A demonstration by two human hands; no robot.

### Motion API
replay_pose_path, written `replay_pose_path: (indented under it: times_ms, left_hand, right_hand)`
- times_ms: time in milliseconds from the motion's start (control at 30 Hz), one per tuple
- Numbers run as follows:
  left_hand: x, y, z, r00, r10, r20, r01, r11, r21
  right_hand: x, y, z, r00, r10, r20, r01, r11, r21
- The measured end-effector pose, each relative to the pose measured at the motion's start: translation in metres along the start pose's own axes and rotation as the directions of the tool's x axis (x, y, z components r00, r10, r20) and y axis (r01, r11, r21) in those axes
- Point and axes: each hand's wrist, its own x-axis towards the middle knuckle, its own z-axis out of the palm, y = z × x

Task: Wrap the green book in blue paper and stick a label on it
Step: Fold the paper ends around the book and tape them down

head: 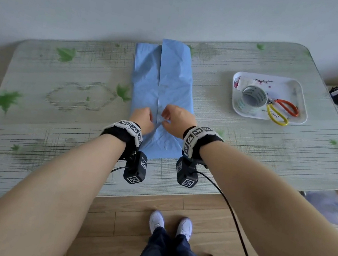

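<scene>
Lying long axis near-to-far on the surface (247,152), blue paper (171,74) puts its overlap seam between the hands: right hand (178,121) fingers pinch it, left hand (143,118) fingers curled, grip indiscernible; green book hidden, presumably inside.

Both hands meet on the blue paper (171,74) -- folded lengthwise, its overlapping edge running away from the fingertips. The right hand (177,121) pinches that edge; the left hand (143,117) rests just beside, fingers hidden. Well right of the fingers: a tray (286,88) holding tape (243,104) and scissors (271,103).

paper (166,77) mid-table (54,133) — tray (301,107) right
</scene>
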Motion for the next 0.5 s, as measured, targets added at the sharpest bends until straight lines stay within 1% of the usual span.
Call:
replay_pose_path:
  times_ms: [100, 233, 300, 400, 467, 500]
  left_hand:
    - [0.002, 0.004, -0.012, 1.000, 0.005, -0.013, -0.005, 1.000, 0.010]
    - [0.005, 0.006, -0.021, 1.000, -0.007, -0.028, 0.007, 1.000, 0.017]
    - [0.006, 0.005, -0.022, 1.000, -0.016, -0.013, 0.016, 0.999, 0.033]
    - [0.009, -0.002, -0.019, 0.999, -0.035, 0.014, 0.034, 0.997, 0.069]
    - [0.011, -0.007, -0.018, 0.998, -0.047, 0.033, 0.044, 0.995, 0.088]
    - [0.012, -0.009, -0.017, 0.998, -0.046, 0.037, 0.043, 0.995, 0.090]
  right_hand:
    - [0.001, 0.000, -0.006, 0.998, -0.059, -0.034, 0.057, 0.997, -0.053]
    - [0.000, -0.003, -0.008, 0.984, -0.173, -0.045, 0.167, 0.979, -0.114]
    - [0.001, -0.004, -0.004, 0.974, -0.224, -0.017, 0.216, 0.957, -0.195]
    - [0.000, -0.011, 0.005, 0.960, -0.273, 0.069, 0.280, 0.907, -0.316]
    - [0.002, -0.018, 0.011, 0.951, -0.290, 0.107, 0.310, 0.890, -0.335]
    - [0.005, -0.019, 0.011, 0.953, -0.282, 0.111, 0.302, 0.905, -0.298]
